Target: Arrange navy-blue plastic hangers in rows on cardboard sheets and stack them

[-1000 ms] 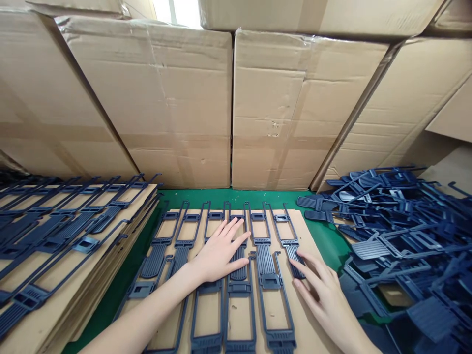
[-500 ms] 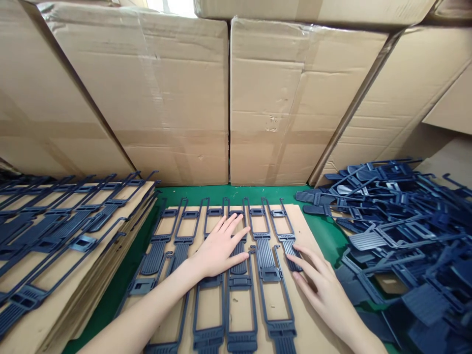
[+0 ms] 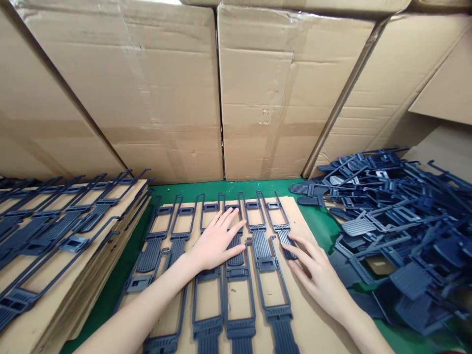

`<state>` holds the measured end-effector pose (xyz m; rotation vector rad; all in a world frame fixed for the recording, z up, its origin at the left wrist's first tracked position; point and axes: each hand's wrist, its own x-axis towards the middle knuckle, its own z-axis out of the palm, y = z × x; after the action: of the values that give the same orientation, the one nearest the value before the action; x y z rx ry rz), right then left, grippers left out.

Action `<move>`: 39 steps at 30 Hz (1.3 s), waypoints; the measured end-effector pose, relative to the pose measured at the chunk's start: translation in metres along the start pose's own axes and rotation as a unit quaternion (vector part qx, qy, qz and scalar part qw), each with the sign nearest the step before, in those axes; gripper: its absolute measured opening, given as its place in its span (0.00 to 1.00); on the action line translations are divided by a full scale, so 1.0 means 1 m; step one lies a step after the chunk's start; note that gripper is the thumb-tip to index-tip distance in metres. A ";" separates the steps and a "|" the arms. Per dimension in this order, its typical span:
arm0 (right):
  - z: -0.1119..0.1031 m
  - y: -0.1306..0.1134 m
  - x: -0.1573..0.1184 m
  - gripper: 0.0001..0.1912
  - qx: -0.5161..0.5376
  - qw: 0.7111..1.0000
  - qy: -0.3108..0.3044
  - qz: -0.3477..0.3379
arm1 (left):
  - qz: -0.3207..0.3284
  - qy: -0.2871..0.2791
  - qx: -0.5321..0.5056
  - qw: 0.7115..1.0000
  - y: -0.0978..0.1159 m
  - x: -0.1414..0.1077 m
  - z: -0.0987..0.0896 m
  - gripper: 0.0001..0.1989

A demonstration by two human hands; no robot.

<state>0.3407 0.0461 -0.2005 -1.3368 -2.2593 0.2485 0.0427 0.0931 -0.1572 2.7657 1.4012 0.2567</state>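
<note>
Flat dark-blue plastic frames with hooked rods and ribbed paddle-like ends lie in two rows on a cardboard sheet [image 3: 306, 305]. My left hand [image 3: 214, 243] rests flat across the middle frames of the far row, fingers spread, covering parts of them. At the right end of that row, the fingertips of my right hand [image 3: 320, 273] touch the ribbed end of a plastic frame [image 3: 284, 238]. Its fingers are apart and slightly bent, and the frame lies on the cardboard. A near-row frame [image 3: 275, 285] lies between my two hands. My left forearm hides some near-row frames.
On the left, a stack of cardboard sheets [image 3: 84, 290] carries more frames. A tangled heap of plastic frames [image 3: 391, 221] lies on the right. Large cardboard boxes [image 3: 169, 98] stand behind the green surface [image 3: 177, 190].
The view has shifted slightly, so everything sits a little further left and higher. Both hands keep nearly the same places on the frames.
</note>
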 end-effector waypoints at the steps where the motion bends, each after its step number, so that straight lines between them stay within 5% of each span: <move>1: 0.000 0.000 0.000 0.18 0.001 1.000 0.001 -0.002 | 0.001 0.002 0.001 1.000 0.000 0.000 0.000 0.30; 14: -0.001 -0.002 0.000 0.16 0.017 0.999 0.041 -0.004 | 0.014 0.006 0.027 1.000 -0.001 0.002 0.003 0.30; 20: -0.021 -0.004 0.005 0.13 0.013 0.998 0.063 -0.020 | 0.016 0.009 0.028 0.999 -0.003 0.002 0.005 0.31; 24: -0.051 0.017 0.035 0.13 -0.094 0.993 0.054 -0.040 | 0.009 -0.002 0.027 1.000 -0.002 0.003 0.004 0.31; 28: -0.072 0.055 0.086 0.16 -0.245 0.967 -0.066 0.027 | 0.008 -0.004 0.029 1.000 -0.003 0.004 0.005 0.32; 32: -0.064 0.090 0.125 0.21 -0.342 0.921 -0.148 0.114 | 0.017 0.012 0.033 0.999 -0.006 0.005 0.008 0.32; 39: -0.056 0.114 0.145 0.24 -0.340 0.922 -0.135 0.126 | 0.010 0.017 0.036 0.999 -0.006 0.005 0.010 0.32</move>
<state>0.3994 0.2230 -0.1505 -2.0585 -2.5099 -0.3256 0.0418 0.1010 -0.1668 2.8479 1.4178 0.2599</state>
